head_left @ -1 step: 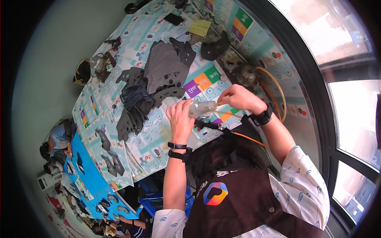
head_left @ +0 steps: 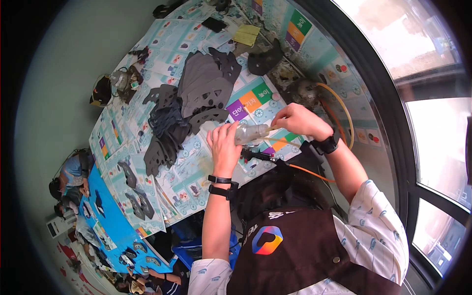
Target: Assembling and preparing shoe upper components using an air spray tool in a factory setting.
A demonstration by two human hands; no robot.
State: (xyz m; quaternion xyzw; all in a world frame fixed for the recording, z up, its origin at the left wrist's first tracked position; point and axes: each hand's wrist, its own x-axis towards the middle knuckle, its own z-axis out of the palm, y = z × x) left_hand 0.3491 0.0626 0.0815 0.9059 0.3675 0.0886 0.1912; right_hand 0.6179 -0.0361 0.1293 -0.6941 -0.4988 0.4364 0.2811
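Observation:
My left hand is wrapped round a clear bottle that lies on its side over the table, its narrow end toward my right hand. With thumb and fingers closed, my right hand pinches a thin yellowish tube at that narrow end. Where the tube goes past my fingers is hidden. Just below the bottle lies a black tool, with an orange hose leading off from near it. Beyond my left hand rests a stack of dark grey, sole-shaped pieces with holes.
The table is covered in printed sheets. A round metal vessel with a yellow hose stands by the wall at the right. A phone and a yellow pad lie at the back. People work at a blue table on the left.
My right hand has shifted very slightly, while its pinch stays closed. My left hand and the bottle look almost the same.

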